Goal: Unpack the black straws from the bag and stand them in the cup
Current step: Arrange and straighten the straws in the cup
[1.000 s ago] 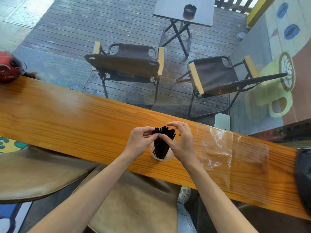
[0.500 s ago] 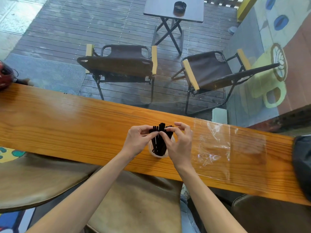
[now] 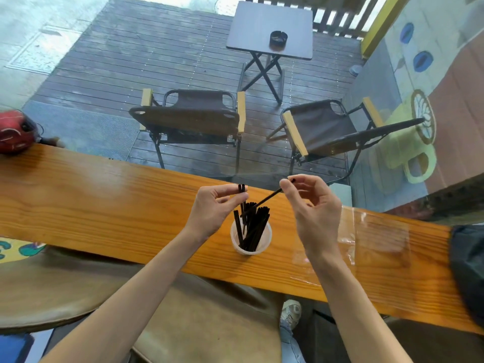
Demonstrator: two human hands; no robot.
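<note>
Over the cup (image 3: 251, 235), each hand's grip, left hand (image 3: 213, 209) and right hand (image 3: 313, 205), pinches black straws (image 3: 252, 226).

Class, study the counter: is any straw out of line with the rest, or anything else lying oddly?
Yes. One black straw, pinched by the right hand, slants steeply across the bunch of straws in the cup instead of standing. The left hand pinches two more by their tops. The clear bag lies crumpled on the counter.
</note>
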